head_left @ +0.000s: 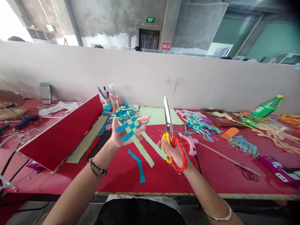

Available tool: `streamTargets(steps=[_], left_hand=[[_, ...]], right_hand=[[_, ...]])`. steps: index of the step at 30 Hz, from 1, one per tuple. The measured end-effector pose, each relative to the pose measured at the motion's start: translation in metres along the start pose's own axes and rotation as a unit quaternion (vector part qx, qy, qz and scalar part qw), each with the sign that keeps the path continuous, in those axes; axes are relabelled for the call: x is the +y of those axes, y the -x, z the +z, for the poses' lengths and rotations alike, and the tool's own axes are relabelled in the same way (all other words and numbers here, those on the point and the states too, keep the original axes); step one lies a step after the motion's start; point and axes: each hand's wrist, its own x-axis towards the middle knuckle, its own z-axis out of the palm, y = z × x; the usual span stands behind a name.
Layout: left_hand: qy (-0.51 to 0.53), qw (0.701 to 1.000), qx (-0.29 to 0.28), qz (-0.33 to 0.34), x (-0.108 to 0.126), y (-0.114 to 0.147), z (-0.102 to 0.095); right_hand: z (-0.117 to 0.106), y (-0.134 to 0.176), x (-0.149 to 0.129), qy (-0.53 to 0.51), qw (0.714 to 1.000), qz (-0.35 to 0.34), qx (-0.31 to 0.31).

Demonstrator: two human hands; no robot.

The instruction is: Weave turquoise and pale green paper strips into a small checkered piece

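Note:
My left hand (119,136) holds a small woven paper piece (132,127) of blue and pale green strips, which lies across the palm and fingers. Two long green tails (143,152) hang from it towards the lower right. My right hand (174,151) grips scissors (168,117) with one yellow and one red handle, their blades pointing up and looking closed. The end of one green tail reaches the right fingers; whether they pinch it, I cannot tell. Below the hands, a bent blue paper strip (140,165) lies on the red table (159,184).
A red board (63,134) leans at left beside long paper strips. Behind stand a plastic bottle (114,96) and green card (154,115). At right lie woven pieces (197,122), a pink glue gun (191,144), a green bottle (264,111) and a purple power strip (278,170). Another person's hand (11,98) shows far left.

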Motion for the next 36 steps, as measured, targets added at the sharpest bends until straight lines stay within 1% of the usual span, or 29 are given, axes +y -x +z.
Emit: streamTargets(steps=[2, 4, 6, 8, 12, 15, 16, 18, 20, 22, 25, 27, 29, 32, 34, 36], left_hand=[[0.010, 1.000, -0.016, -0.015, -0.003, -0.001, 0.003], [0.022, 0.999, -0.026, -0.028, -0.004, -0.001, 0.005], [0.040, 0.998, -0.020, -0.041, -0.005, -0.001, 0.005], [0.065, 0.997, 0.001, -0.050, -0.007, 0.001, 0.003], [0.102, 0.992, 0.054, -0.056, -0.014, 0.008, -0.004], [0.074, 0.992, 0.094, -0.034, -0.022, 0.014, -0.009], [0.050, 0.992, 0.112, -0.025, -0.025, 0.015, -0.010], [-0.028, 0.986, 0.167, -0.014, -0.030, 0.017, -0.010], [-0.129, 0.964, 0.231, -0.028, -0.034, 0.017, -0.009], [-0.220, 0.937, 0.269, -0.041, -0.035, 0.017, -0.008], [-0.304, 0.912, 0.274, -0.036, -0.032, 0.017, -0.008], [-0.346, 0.896, 0.276, -0.030, -0.028, 0.017, -0.011], [-0.374, 0.880, 0.291, -0.030, -0.023, 0.019, -0.015], [-0.385, 0.862, 0.327, -0.034, -0.014, 0.023, -0.020], [-0.386, 0.858, 0.338, -0.022, -0.007, 0.025, -0.022], [-0.392, 0.854, 0.341, -0.003, -0.001, 0.026, -0.022]], right_hand=[[0.012, 0.000, -0.005, -0.062, 0.998, -0.010, -0.003], [0.021, 0.001, -0.011, -0.126, 0.991, -0.001, -0.035], [0.027, 0.003, -0.016, -0.171, 0.982, 0.014, -0.084], [0.031, 0.004, -0.019, -0.191, 0.976, 0.013, -0.107], [0.033, 0.001, -0.019, -0.188, 0.980, -0.014, -0.059], [0.032, -0.002, -0.016, -0.146, 0.989, -0.023, -0.020], [0.031, -0.003, -0.015, -0.129, 0.991, -0.025, -0.008], [0.030, -0.004, -0.013, -0.099, 0.995, -0.027, 0.010], [0.030, -0.004, -0.013, -0.077, 0.997, -0.023, 0.015], [0.029, -0.004, -0.013, -0.059, 0.998, -0.026, 0.013], [0.025, -0.002, -0.015, -0.020, 0.999, -0.040, 0.006], [0.018, 0.000, -0.014, 0.008, 1.000, -0.029, -0.011], [0.008, 0.002, -0.010, 0.049, 0.998, -0.019, -0.026], [-0.009, 0.007, 0.000, 0.147, 0.987, -0.040, -0.048], [-0.018, 0.011, 0.006, 0.204, 0.976, -0.045, -0.058], [-0.025, 0.014, 0.009, 0.250, 0.966, -0.042, -0.056]])
